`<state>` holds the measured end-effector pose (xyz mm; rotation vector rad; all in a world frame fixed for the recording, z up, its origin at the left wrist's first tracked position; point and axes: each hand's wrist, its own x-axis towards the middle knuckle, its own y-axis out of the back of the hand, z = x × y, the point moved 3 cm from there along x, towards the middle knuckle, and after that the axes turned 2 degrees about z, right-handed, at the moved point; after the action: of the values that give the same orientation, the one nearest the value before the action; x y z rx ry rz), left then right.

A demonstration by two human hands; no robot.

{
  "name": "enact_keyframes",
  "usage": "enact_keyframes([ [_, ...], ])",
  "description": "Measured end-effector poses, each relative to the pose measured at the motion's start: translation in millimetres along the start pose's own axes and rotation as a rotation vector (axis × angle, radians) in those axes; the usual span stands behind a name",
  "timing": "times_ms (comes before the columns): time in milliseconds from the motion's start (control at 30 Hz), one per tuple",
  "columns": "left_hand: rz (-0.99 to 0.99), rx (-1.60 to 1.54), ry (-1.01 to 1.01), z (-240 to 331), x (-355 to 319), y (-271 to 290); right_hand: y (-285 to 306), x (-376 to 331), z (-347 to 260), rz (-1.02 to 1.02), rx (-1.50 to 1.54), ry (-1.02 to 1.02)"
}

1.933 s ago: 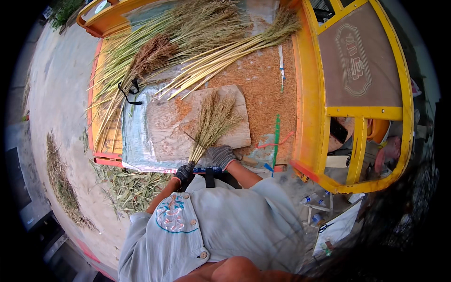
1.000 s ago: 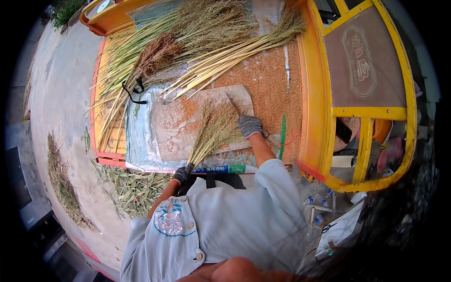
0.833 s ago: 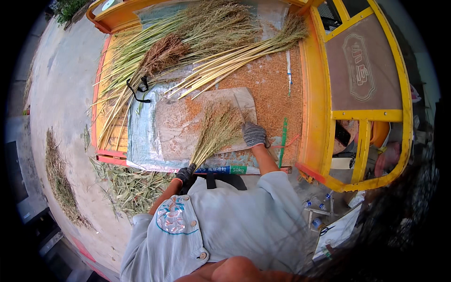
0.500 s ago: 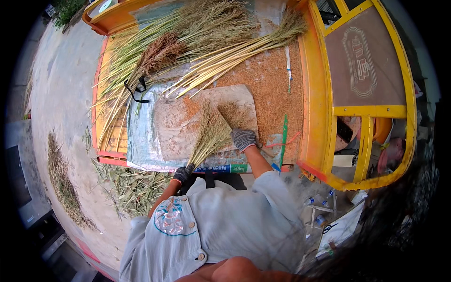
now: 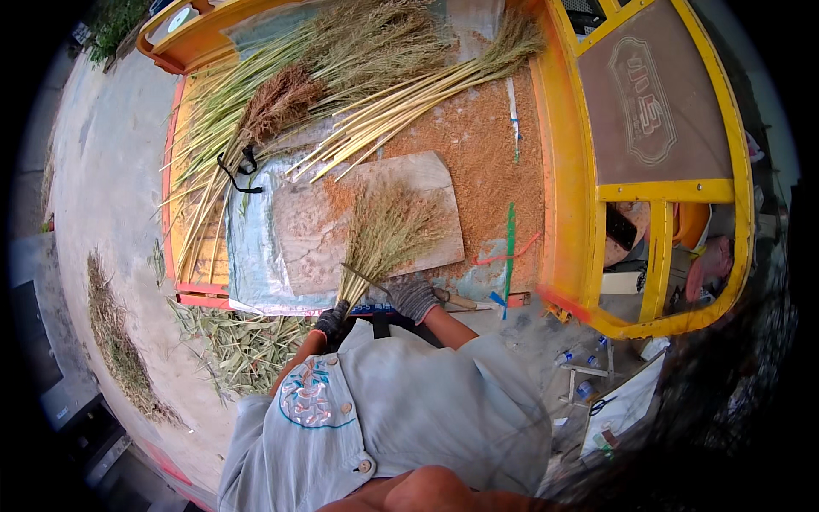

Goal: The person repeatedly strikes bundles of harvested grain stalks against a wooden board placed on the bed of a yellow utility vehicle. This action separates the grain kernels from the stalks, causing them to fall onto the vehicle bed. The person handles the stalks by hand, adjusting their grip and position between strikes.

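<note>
My left hand (image 5: 330, 322), in a dark grey glove, is closed round the stalk ends of a bundle of broomcorn-like stalks (image 5: 388, 224). The feathery heads fan out away from me over a flat pale board (image 5: 309, 252). My right hand (image 5: 414, 299), in a striped grey glove, is closed on a thin-bladed tool, seemingly a knife (image 5: 365, 277). Its narrow blade crosses the stalks just beyond my left hand; the grip is hidden in the glove. Right of that glove a wooden handle (image 5: 461, 302) lies at the bed's near edge; whether it is a separate tool I cannot tell.
A yellow cart bed holds more long stalks (image 5: 367, 119), a reddish seed head (image 5: 281, 98), a black strap (image 5: 229, 173) and scattered reddish grain (image 5: 503, 136). The cart's yellow frame (image 5: 670, 198) rises at right. Cut leaves (image 5: 247, 346) lie on the ground at left.
My right hand has drawn the blade toward me, from the feathery heads down to the lower stalks. My left hand still grips the bundle. The view has shifted slightly.
</note>
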<state>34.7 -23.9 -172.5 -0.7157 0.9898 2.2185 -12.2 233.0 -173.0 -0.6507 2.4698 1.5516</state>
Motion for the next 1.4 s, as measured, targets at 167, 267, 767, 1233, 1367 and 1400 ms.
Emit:
enact_keyframes([
  [167,0.039,0.231,-0.056,-12,2,-17,53,20,124,-0.072,-0.084,-0.401],
  [267,0.009,0.220,0.018,-19,3,-19,85,17,167,0.143,-0.029,-0.626],
  [767,0.031,-0.453,0.440,-5,21,-26,36,2,138,-0.063,-0.130,-0.407],
  [1233,-0.260,-0.759,0.373,64,53,-7,60,-64,61,0.525,-0.045,-0.201],
  [1367,-0.481,-0.943,0.546,44,69,-21,33,-44,21,0.183,-0.033,0.071],
  [1400,-0.512,-0.980,0.539,37,69,-23,27,-35,18,0.080,-0.045,0.138],
])
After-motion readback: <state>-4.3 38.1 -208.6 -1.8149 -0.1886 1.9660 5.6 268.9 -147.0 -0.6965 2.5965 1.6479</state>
